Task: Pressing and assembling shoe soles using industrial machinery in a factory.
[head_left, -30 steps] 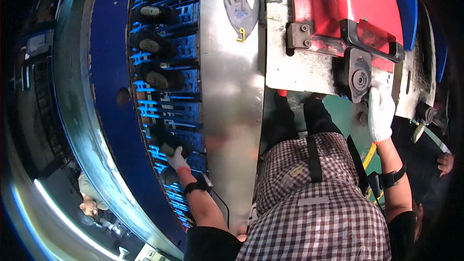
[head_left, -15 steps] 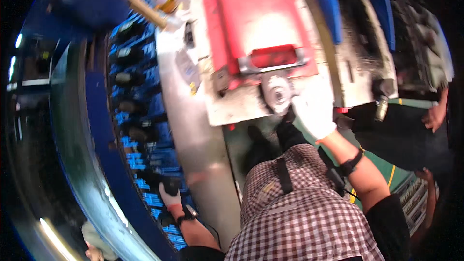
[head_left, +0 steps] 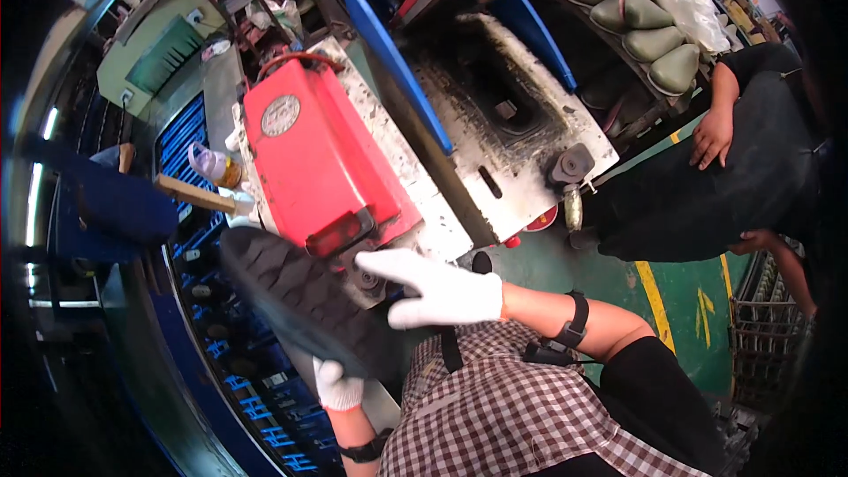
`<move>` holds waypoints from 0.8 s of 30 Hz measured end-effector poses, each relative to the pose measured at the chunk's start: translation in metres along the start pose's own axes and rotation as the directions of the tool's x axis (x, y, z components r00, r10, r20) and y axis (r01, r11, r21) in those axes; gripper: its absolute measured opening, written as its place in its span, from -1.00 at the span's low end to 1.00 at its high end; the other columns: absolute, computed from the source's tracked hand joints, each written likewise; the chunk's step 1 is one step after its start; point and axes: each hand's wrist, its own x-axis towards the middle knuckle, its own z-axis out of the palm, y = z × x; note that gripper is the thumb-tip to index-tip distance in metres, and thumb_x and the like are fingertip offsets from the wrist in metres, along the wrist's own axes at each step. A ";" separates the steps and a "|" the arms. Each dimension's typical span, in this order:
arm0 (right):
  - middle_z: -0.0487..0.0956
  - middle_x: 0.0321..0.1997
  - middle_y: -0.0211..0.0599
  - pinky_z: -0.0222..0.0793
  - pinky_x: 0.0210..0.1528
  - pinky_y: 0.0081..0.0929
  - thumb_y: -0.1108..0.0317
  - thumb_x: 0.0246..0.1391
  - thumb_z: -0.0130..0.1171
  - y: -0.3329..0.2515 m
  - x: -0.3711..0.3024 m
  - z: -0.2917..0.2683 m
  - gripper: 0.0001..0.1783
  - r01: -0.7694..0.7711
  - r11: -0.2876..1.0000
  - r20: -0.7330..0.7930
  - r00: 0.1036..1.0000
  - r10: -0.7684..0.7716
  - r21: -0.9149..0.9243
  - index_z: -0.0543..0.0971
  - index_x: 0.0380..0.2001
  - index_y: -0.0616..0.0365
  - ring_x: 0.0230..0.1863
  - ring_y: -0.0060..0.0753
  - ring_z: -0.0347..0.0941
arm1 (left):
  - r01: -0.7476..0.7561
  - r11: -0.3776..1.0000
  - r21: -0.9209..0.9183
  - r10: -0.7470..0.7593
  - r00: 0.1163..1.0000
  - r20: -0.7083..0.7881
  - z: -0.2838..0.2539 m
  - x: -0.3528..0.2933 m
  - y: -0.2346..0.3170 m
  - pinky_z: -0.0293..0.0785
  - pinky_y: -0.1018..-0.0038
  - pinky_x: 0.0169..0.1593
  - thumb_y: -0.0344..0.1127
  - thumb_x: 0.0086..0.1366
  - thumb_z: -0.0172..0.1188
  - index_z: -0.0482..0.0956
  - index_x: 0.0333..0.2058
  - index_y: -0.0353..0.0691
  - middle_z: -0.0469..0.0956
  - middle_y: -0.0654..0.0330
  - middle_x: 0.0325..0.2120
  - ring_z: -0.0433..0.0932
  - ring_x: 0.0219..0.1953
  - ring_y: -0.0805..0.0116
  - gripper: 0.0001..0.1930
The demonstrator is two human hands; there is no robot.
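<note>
A dark shoe is tilted in front of me, its treaded sole showing. My left hand, in a white glove, grips it by its lower edge; some of the fingers are hidden behind it. Just right of the shoe is my right hand, also white-gloved, with thumb and fingers apart and nothing in it. Beyond both hands is a machine with a red cover and a black-framed handle. A round dark knob shows at its front, partly behind the right hand.
On the left runs a rack with blue slats holding dark pieces. A wooden-handled tool and a clear bottle lie beside the red cover. Right of it stands an open machine bed. Another person's hand and several green shoe forms are farther right.
My left hand has risen from the blue rack with the shoe. The right hand has left the machine's front knob and moved left, beside the shoe. The view has turned to the right.
</note>
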 end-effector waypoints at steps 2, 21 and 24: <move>0.11 0.60 0.15 -0.11 0.63 -0.22 0.11 0.11 0.39 -0.014 -0.012 -0.007 0.09 0.041 0.999 -0.080 0.996 -0.041 -0.004 0.06 0.56 0.24 0.63 0.03 0.00 | 0.021 0.993 0.115 -0.034 0.993 0.111 0.075 0.044 -0.011 0.41 0.10 0.42 -0.23 -0.01 0.61 0.20 0.41 -0.37 0.40 0.03 0.33 0.44 0.33 0.01 0.05; 0.33 0.34 0.45 0.43 0.29 -0.02 -0.12 -0.05 0.34 0.120 0.022 -0.331 0.10 -0.712 0.471 -0.715 0.666 0.216 -0.521 0.15 0.56 -0.25 0.22 0.38 0.48 | -0.694 0.487 0.530 0.479 0.720 0.503 0.378 0.262 0.047 0.32 0.20 0.41 -0.24 0.31 0.42 0.15 0.48 -0.29 0.31 -0.18 0.38 0.39 0.38 0.01 -0.13; 0.36 0.30 0.41 0.45 0.26 -0.01 -0.15 -0.05 0.35 0.119 0.026 -0.324 0.14 -0.743 0.453 -0.704 0.646 0.294 -0.492 0.09 0.58 -0.29 0.20 0.35 0.50 | -0.774 0.378 0.507 0.504 0.632 0.588 0.407 0.281 0.051 0.36 0.26 0.38 -0.09 0.31 0.40 0.22 0.44 -0.31 0.38 -0.18 0.34 0.45 0.34 0.10 -0.16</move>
